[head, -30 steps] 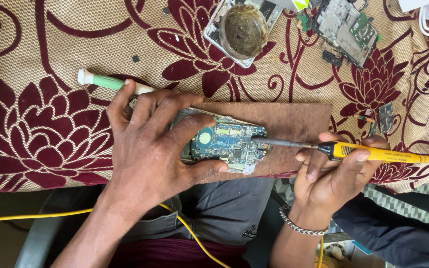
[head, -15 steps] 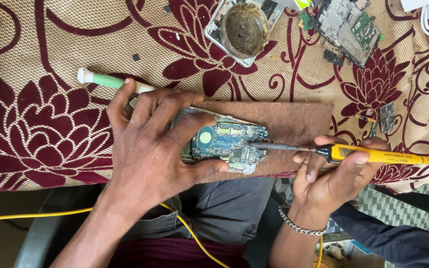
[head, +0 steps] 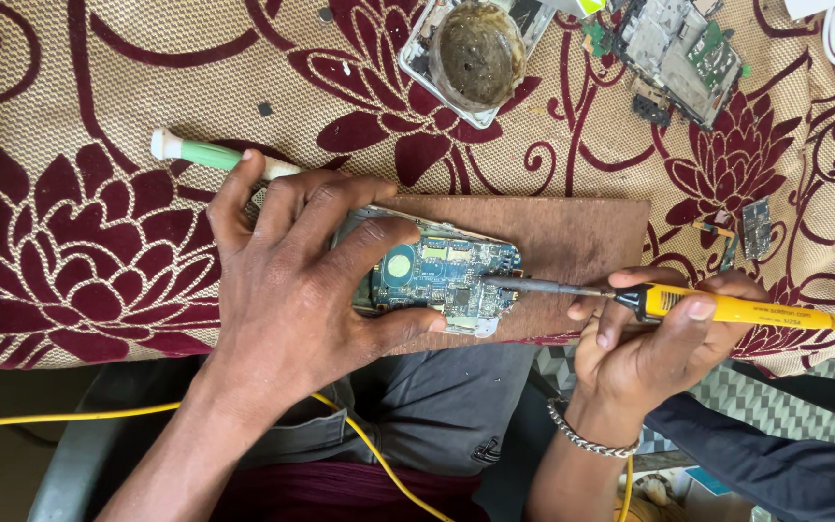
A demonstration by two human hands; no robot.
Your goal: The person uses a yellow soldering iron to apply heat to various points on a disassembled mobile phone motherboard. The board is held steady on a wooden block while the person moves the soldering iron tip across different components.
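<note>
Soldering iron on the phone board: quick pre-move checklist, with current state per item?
1. Blue circuit board pinned by left hand: ok, thumb and fingers clamp it.
2. Board sits on brown wooden board, not bare cloth: ok.
3. Yellow soldering iron gripped by right hand: ok.
4. Iron tip on the board's right edge, apart from left fingertips: ok, though close.
5. Flux pot within reach above: ok.
6. Tip on the right joint: cannot tell, too small.

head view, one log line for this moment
left hand: pins circuit board on wooden board | right hand: holds yellow soldering iron, tip on circuit board
</note>
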